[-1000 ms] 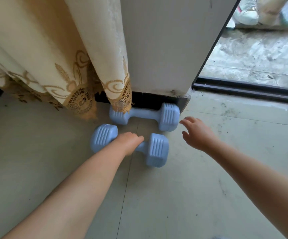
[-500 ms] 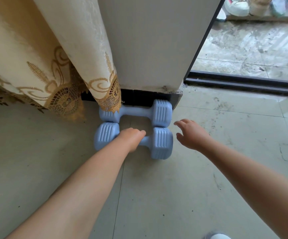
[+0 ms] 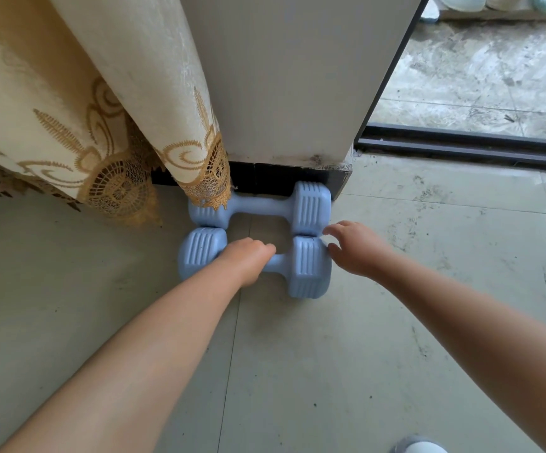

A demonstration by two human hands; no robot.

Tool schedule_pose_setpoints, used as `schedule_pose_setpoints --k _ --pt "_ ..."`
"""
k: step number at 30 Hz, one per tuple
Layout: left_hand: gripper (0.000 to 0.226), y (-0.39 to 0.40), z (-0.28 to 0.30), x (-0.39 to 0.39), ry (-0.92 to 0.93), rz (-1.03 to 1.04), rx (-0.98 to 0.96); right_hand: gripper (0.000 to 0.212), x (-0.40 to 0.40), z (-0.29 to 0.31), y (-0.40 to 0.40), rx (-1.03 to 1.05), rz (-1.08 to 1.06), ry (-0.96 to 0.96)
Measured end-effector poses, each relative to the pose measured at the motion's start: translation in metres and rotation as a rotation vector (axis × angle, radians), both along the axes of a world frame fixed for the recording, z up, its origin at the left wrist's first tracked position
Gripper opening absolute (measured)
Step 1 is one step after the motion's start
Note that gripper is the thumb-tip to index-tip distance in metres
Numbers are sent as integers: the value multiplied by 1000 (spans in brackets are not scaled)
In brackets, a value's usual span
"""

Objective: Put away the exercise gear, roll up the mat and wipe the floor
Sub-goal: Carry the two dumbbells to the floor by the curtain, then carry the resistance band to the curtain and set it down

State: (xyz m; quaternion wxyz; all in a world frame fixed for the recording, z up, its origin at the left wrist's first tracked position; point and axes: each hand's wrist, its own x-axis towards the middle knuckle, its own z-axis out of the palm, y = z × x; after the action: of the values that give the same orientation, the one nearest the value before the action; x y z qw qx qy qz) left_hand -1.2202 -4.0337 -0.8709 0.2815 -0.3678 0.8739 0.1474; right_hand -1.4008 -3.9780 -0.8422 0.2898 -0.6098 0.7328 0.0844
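Two light-blue dumbbells lie side by side on the tiled floor at the foot of a white wall. The far dumbbell point(image 3: 310, 207) rests against the dark skirting, its left end partly under a curtain hem. The near dumbbell point(image 3: 309, 269) touches it, parallel. My left hand point(image 3: 248, 259) is closed around the near dumbbell's handle. My right hand point(image 3: 356, 250) has its fingers spread, fingertips at the right-hand ends where the two dumbbells meet. No mat is in view.
A cream curtain point(image 3: 85, 103) with gold lace hangs at the left down to the floor. A dark sliding-door track point(image 3: 467, 148) runs at the right, with a stained balcony floor beyond. A grey shoe tip point(image 3: 418, 446) shows at the bottom edge.
My left hand pushed the near dumbbell forward until it lies flush against the far one. My right hand moved in to the dumbbells' right ends.
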Motion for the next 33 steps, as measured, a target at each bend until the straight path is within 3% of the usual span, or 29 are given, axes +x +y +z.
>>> schedule_pose_setpoints --k 13,20,26,33 --pt "30 -4 4 18 43 32 47 36 11 6 -2 11 21 24" --pt "54 2 56 34 82 -97 -139 47 22 29 3 -116 118 159" --pt "59 45 159 52 -3 237 -12 59 48 126 26 12 30 144" --pt "63 88 323 92 -27 552 41 62 84 295 48 110 159 143"
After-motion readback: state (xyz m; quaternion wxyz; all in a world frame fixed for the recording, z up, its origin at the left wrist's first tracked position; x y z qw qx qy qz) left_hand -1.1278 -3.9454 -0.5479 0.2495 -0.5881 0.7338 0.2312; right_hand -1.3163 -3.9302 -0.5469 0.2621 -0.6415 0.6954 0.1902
